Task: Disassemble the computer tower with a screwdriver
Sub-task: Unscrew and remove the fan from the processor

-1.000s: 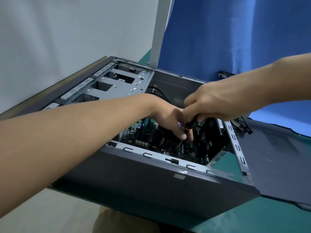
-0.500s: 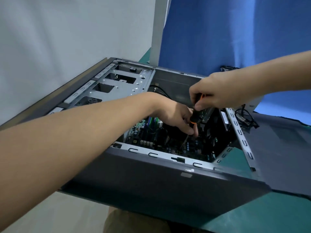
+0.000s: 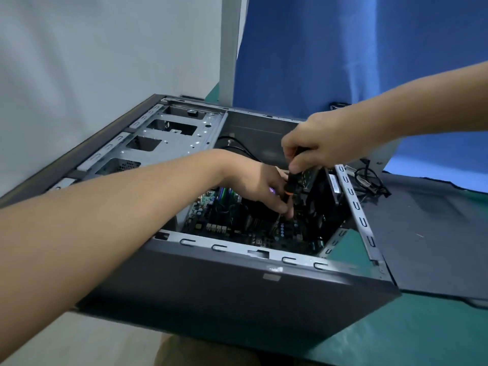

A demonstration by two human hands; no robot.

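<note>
Reaching into the open tower, I have both hands over its middle. The tower lies on its side on the green bench, its open face up, with the board showing at the bottom of the case. My right hand comes in from the right and is closed around the top of the screwdriver, fingers curled over the black handle. The screwdriver stands nearly upright, tilted a little, with an orange band low on the handle and its shaft running down toward the board. My left hand comes across from the left, its fingers pinched narrowly around the shaft just below the orange band; the tip itself is too dark to make out. The silver drive cage sits at the far left of the case. A dark side panel lies flat on the bench just to the right of the tower, with loose black cables near its far end. Behind hangs a blue cloth.
</note>
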